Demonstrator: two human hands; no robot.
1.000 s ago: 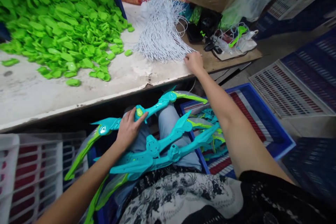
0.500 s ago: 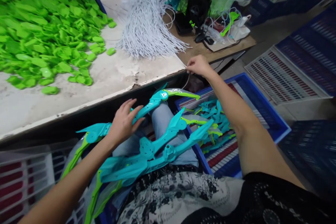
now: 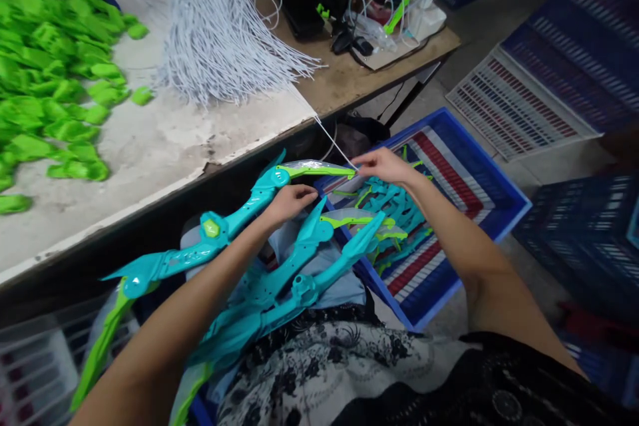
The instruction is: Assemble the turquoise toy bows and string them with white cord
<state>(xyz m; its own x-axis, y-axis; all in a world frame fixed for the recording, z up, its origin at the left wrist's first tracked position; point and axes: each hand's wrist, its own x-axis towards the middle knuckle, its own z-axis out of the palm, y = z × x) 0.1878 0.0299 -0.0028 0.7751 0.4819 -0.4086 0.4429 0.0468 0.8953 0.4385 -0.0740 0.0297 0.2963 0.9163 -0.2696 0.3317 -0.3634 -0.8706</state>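
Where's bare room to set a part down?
White tabletop: bare strip between green pieces, white cords and front edge. Brown board: smaller patch between cord tips and small black items. Crowded: lap, under teal bow-shaped parts.

The teal bow-shaped piece [image 3: 227, 227] looked like smooth, glossy plastic, as did the loose lime pieces [image 3: 50, 66]. The white strings [image 3: 224, 33] seemed matt. The pale tabletop [image 3: 184, 130] was scuffed, its edge chipped; the blue crate [image 3: 464, 267] looked plastic, the patterned shirt [image 3: 324, 359] cloth.
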